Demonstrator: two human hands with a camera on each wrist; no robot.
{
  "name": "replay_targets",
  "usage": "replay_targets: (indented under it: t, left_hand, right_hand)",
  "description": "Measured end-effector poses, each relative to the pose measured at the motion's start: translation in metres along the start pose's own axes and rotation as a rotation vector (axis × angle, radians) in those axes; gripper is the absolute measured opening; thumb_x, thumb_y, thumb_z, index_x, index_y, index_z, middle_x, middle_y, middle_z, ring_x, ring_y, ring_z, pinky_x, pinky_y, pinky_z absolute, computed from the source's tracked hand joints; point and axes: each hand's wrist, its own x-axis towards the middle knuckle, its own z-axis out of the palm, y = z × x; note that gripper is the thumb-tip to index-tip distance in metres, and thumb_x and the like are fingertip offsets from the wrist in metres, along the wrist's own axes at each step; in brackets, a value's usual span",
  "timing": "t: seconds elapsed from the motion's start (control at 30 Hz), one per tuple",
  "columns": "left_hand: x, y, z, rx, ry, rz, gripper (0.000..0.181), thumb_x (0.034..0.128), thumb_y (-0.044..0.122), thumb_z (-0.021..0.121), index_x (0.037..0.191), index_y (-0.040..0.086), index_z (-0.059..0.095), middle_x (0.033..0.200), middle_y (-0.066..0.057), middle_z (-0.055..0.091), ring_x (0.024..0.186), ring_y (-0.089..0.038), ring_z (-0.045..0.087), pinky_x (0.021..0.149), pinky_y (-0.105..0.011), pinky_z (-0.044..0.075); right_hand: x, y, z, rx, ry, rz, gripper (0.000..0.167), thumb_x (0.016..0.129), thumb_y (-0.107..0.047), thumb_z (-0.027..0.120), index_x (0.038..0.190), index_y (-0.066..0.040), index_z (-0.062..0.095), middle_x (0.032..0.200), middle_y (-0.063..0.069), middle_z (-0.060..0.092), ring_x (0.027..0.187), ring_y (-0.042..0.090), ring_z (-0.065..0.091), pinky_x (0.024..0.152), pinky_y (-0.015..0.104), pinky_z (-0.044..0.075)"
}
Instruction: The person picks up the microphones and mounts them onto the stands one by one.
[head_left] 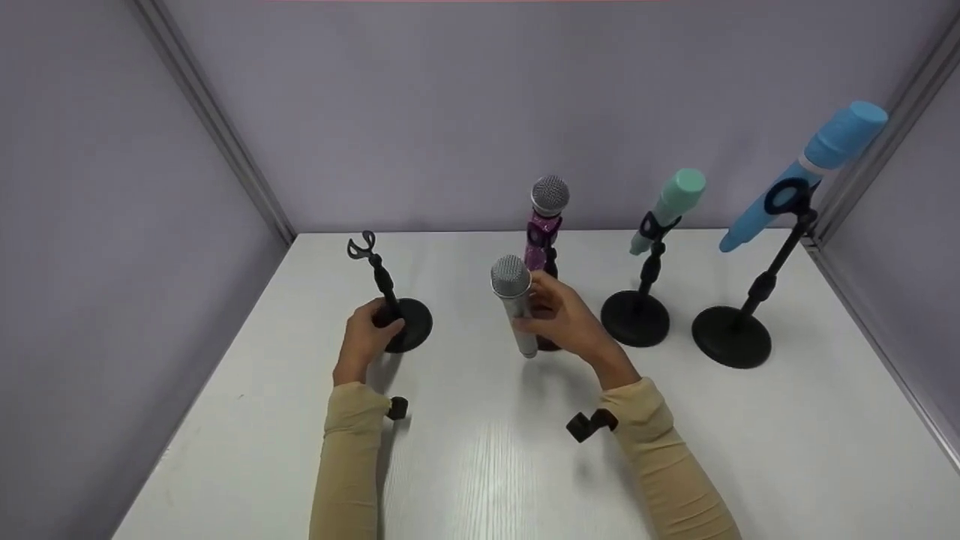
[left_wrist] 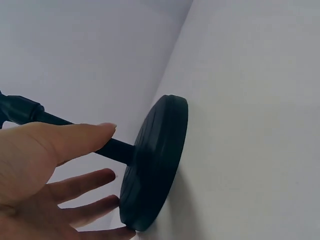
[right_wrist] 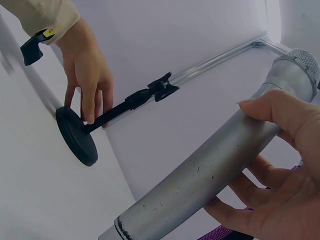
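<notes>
My right hand [head_left: 562, 315] grips a silver microphone [right_wrist: 200, 170] by its scuffed body, its mesh head [head_left: 510, 275] up, above the table. Farther left, my left hand [head_left: 363, 339] is at the base of a black microphone stand [head_left: 415, 324], which has nothing in its clip [head_left: 363, 246]. In the left wrist view, the thumb [left_wrist: 85, 142] lies across the stand's pole, while the loosely extended fingers [left_wrist: 90, 210] reach the round base [left_wrist: 160, 160]. Behind the right hand stands a purple microphone [head_left: 536, 251] in its clip, its stand partly hidden.
To the right, a green microphone [head_left: 675, 196] and a larger blue microphone [head_left: 832, 146] lean in black stands with round bases [head_left: 635, 319]. The white table [head_left: 480, 465] meets grey panels [head_left: 420, 112] at the back and sides. A small black device [head_left: 589, 425] sits at the right wrist.
</notes>
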Motion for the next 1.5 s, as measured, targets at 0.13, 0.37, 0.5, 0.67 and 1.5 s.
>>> replay_targets:
  t: [0.13, 0.37, 0.5, 0.67, 1.5]
  left_hand:
    - [0.004, 0.002, 0.003, 0.011, 0.025, 0.012, 0.034, 0.0937, 0.004, 0.070, 0.127, -0.002, 0.068, 0.127, -0.024, 0.071, 0.124, -0.039, 0.065, 0.110, -0.051, 0.048]
    - [0.004, 0.006, 0.006, 0.027, 0.030, -0.025, 0.032, 0.0933, 0.010, 0.073, 0.123, -0.002, 0.072, 0.127, -0.025, 0.071, 0.124, -0.039, 0.066, 0.106, -0.050, 0.052]
    - [0.003, 0.009, 0.010, 0.036, 0.033, -0.056, 0.035, 0.0921, 0.014, 0.075, 0.123, -0.002, 0.072, 0.122, -0.025, 0.073, 0.114, -0.038, 0.071, 0.098, -0.047, 0.057]
    - [0.002, 0.014, 0.016, 0.062, 0.051, -0.076, 0.032, 0.0886, 0.013, 0.078, 0.116, -0.003, 0.075, 0.113, -0.024, 0.076, 0.106, -0.035, 0.073, 0.091, -0.044, 0.059]
    - [-0.001, 0.039, 0.039, 0.146, -0.111, -0.047, 0.031, 0.0824, 0.005, 0.084, 0.111, -0.003, 0.075, 0.108, -0.021, 0.076, 0.098, -0.031, 0.075, 0.088, -0.042, 0.060]
  right_hand:
    - [-0.001, -0.001, -0.003, -0.005, 0.007, 0.006, 0.055, 0.090, -0.003, 0.076, 0.140, -0.005, 0.052, 0.141, 0.021, 0.060, 0.128, 0.037, 0.059, 0.113, 0.062, 0.043]
    - [-0.003, -0.004, -0.007, -0.029, 0.020, 0.004, 0.054, 0.091, -0.004, 0.076, 0.140, -0.008, 0.053, 0.142, 0.018, 0.061, 0.127, 0.033, 0.060, 0.112, 0.056, 0.046]
    - [-0.004, -0.006, -0.008, -0.027, 0.021, -0.009, 0.055, 0.091, -0.003, 0.076, 0.140, -0.005, 0.052, 0.140, 0.018, 0.061, 0.123, 0.029, 0.062, 0.111, 0.054, 0.048]
    - [-0.005, -0.010, -0.010, -0.023, 0.025, -0.014, 0.057, 0.091, -0.004, 0.076, 0.142, -0.006, 0.052, 0.139, 0.019, 0.062, 0.121, 0.026, 0.063, 0.110, 0.054, 0.049]
    - [-0.009, -0.015, -0.017, -0.036, 0.044, -0.062, 0.052, 0.091, 0.000, 0.075, 0.138, -0.003, 0.054, 0.136, 0.021, 0.064, 0.122, 0.028, 0.064, 0.107, 0.051, 0.052]
